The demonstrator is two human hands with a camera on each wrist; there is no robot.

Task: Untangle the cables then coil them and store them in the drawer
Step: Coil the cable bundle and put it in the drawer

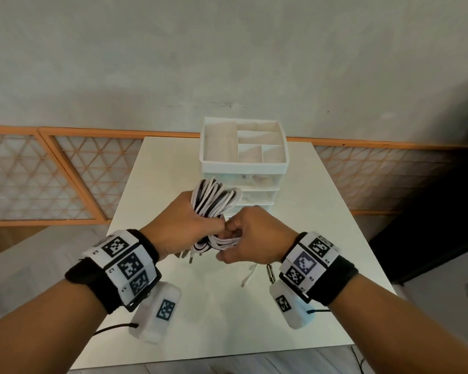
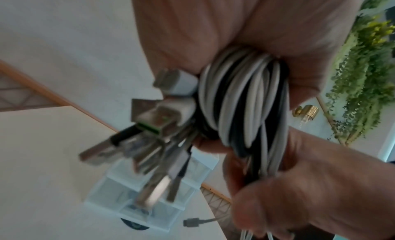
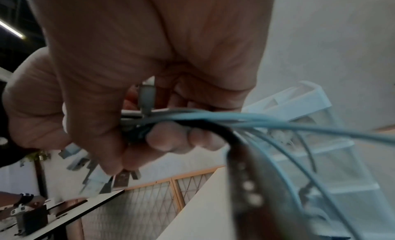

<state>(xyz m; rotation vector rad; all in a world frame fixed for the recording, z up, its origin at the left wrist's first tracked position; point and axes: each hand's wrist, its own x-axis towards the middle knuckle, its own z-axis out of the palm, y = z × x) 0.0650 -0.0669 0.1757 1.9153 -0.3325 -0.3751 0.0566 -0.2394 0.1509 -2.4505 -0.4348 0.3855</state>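
Note:
A coiled bundle of white and black cables is held up over the white table, just in front of the drawer unit. My left hand grips the coil round its middle; in the left wrist view the cable loops pass through my fist and several metal plugs stick out to the left. My right hand pinches the lower strands of the same bundle, its fingers curled round the cables. One white cable end hangs below my right hand.
The drawer unit has a white divided tray on top and clear drawers below, shut. An orange lattice panel runs along the wall behind. Bare tabletop lies near me. A dark object stands at the right.

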